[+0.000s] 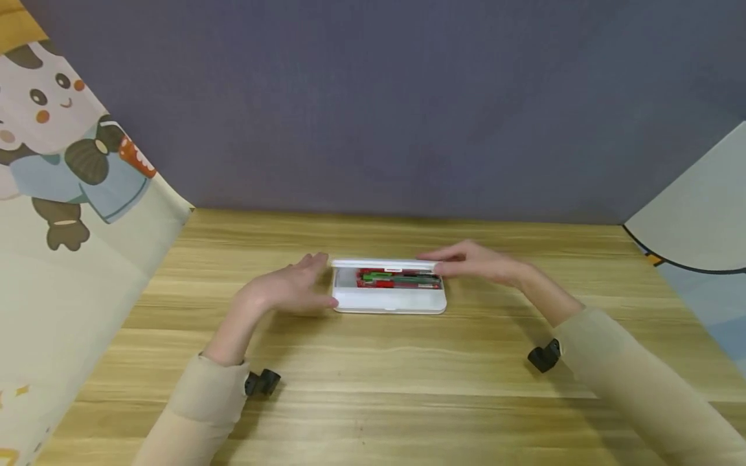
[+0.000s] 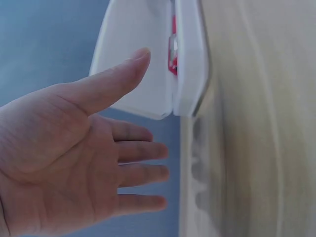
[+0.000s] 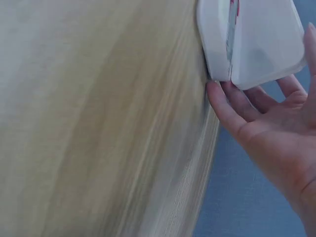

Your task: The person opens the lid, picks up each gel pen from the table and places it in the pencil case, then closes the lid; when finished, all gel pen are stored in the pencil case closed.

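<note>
A white pencil case (image 1: 389, 300) lies on the table with its hinged lid (image 1: 373, 263) raised. Several red and green pens (image 1: 396, 279) show inside, toward its right part. My left hand (image 1: 285, 285) is beside the case's left end, fingers spread and thumb near the front corner. In the left wrist view the palm faces the camera and holds nothing. At the other end, my right hand (image 1: 474, 262) holds the lid's right end, thumb in front and fingers behind. The right wrist view shows those fingers (image 3: 229, 106) touching the case near its hinge.
The wood-grain table (image 1: 350, 388) ends at a dark grey upright panel (image 1: 384, 110) behind the case. A cartoon-printed cloth (image 1: 105, 272) borders the left side, and a pale printed panel (image 1: 699, 207) the right. Small black mounts (image 1: 544, 356) sit at both cuffs.
</note>
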A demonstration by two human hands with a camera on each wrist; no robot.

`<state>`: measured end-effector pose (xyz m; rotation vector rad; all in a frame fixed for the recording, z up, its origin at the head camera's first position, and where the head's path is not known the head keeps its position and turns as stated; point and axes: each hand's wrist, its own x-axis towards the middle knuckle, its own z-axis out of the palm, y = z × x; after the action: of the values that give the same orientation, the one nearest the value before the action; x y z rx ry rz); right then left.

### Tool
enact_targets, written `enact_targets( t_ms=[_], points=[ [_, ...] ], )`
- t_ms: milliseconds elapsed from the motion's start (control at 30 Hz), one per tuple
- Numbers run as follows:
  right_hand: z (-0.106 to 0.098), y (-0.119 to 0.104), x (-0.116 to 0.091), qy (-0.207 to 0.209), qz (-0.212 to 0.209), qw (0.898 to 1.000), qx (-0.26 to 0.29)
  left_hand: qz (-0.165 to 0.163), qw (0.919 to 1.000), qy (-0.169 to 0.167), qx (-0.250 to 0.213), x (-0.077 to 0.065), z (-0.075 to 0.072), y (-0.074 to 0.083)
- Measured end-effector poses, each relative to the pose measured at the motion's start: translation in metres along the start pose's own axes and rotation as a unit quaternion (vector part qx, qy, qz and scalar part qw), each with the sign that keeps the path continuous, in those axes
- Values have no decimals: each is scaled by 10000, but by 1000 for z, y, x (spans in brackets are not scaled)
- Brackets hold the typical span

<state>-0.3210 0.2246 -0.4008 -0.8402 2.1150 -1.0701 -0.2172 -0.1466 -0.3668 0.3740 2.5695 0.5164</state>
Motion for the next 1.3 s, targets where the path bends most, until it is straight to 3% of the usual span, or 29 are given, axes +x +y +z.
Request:
enact_targets(
  t_ms=[133, 267, 433, 600, 833, 1133, 1300],
  points=[
    [8, -1, -3, 190, -169, 9991, -333, 259, 9994, 198, -128, -3, -3, -3],
    [16, 0, -5, 322, -300, 9977, -519, 740, 9944, 749, -130, 0, 4, -2],
    [24, -3, -6, 479, -448, 9931, -977, 1253, 9776, 1440, 884, 11, 18, -2],
    [32, -7, -8, 665, -583, 9827, -1628, 1346, 9646, 1503, 1696, 17, 29, -2],
    [46, -8, -11, 1018, -750, 9547, -2693, 1650, 9463, 1554, 2304, 24, 45, -4],
    [65, -3, -13, 1414, -946, 9152, -3654, 1770, 9360, 1650, 2555, 23, 57, -12],
    [71, -3, -12, 1532, -1019, 9051, -3833, 1841, 9325, 1732, 2580, 22, 60, -14]
  ],
)
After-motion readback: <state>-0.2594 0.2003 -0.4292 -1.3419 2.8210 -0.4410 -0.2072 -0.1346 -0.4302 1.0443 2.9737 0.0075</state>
